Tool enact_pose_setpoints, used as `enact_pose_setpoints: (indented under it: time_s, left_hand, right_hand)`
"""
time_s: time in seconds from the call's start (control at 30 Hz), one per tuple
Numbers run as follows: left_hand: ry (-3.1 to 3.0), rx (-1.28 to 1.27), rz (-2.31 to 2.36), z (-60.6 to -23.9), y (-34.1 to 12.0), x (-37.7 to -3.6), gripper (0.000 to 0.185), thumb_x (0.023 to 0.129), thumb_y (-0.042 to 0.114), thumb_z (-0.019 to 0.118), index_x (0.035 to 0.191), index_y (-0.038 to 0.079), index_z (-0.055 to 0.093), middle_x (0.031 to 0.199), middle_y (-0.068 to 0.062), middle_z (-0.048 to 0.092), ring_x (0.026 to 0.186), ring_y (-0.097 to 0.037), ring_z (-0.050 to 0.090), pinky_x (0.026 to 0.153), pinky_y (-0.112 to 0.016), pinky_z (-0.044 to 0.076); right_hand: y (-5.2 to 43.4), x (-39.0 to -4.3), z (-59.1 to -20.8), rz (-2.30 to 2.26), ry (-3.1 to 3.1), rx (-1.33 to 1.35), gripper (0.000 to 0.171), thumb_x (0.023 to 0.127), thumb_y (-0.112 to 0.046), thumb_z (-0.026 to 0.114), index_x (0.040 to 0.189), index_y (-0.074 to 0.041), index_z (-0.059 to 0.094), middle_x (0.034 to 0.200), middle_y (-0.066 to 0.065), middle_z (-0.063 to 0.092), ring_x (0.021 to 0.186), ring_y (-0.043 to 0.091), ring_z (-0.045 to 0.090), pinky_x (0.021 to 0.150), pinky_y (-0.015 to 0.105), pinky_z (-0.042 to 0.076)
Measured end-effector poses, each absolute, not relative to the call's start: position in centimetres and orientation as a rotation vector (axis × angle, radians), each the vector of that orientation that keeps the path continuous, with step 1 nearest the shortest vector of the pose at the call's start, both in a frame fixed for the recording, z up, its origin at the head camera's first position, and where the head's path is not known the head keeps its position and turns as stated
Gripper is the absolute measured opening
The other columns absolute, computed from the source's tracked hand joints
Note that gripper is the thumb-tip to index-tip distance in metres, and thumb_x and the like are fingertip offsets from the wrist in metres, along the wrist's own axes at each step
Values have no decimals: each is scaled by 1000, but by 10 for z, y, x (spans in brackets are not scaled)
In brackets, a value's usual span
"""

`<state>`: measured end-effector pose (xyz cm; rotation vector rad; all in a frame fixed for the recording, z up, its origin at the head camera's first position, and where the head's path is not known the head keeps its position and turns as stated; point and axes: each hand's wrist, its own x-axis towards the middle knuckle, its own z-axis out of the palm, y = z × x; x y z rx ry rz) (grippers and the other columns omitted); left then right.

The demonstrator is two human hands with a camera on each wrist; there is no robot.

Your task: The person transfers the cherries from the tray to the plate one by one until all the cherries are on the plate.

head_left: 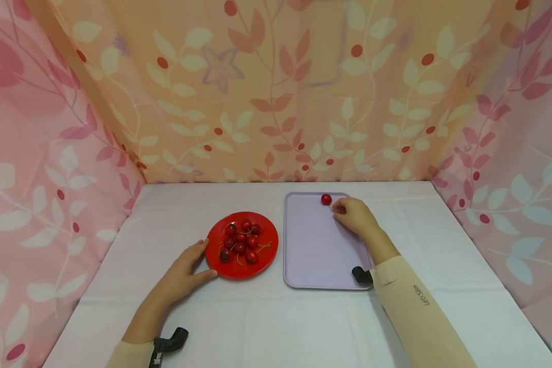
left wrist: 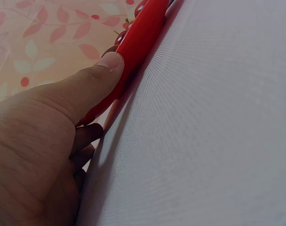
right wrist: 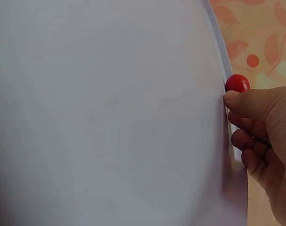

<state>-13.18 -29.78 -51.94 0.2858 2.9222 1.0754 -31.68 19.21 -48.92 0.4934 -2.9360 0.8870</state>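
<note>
In the head view, my left hand (head_left: 186, 269) rests at the left rim of a round red plate (head_left: 269, 258), thumb and fingertips touching it some way apart. The left wrist view shows the thumb (left wrist: 98, 77) lying along the plate's side. Several dark red cherries with stems (head_left: 240, 248) are heaped on that plate. My right hand (head_left: 356, 214) pinches the stem of a single cherry (head_left: 326, 199) over the far end of a pale purple tray (head_left: 315, 250). From the right wrist, this cherry (right wrist: 238, 83) appears just beyond the thumb tip, by the tray's edge.
A white cloth (head_left: 244, 322) covers the table. Floral curtains (head_left: 276, 92) hang behind it and along both sides. The tray stands just right of the plate, with a narrow strip of cloth between them. Black wrist mounts (head_left: 172, 341) jut from both sleeves.
</note>
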Motion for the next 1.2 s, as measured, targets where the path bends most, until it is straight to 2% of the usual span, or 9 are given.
enact_pose_setpoints:
  time_s: [0.47, 0.9, 1.2]
  left_hand:
    - [2912, 274, 1088, -520, -296, -131, 96, 83, 53, 80, 160, 17, 36, 165, -14, 34, 153, -40, 27, 119, -67, 27]
    - [2914, 287, 1078, -518, -297, -131, 95, 84, 53, 80, 160, 17, 36, 165, -15, 34, 153, -41, 27, 119, -68, 27]
    - [2909, 278, 1075, -517, -298, -132, 96, 84, 53, 80, 161, 16, 36, 165, -14, 34, 153, -41, 27, 119, -67, 27]
  right_hand:
    - [193, -318, -493, 838, -2928, 458, 10, 91, -12, 75, 101, -9, 74, 94, 7, 73, 92, 25, 65, 90, 45, 54]
    - [188, -310, -480, 918, -2818, 472, 13, 94, -12, 72, 106, -8, 76, 103, 11, 73, 95, 27, 64, 92, 46, 54]
    - [181, -302, -470, 962, -2672, 583, 11, 94, -11, 73, 104, -8, 77, 99, 8, 73, 88, 23, 64, 81, 39, 54]
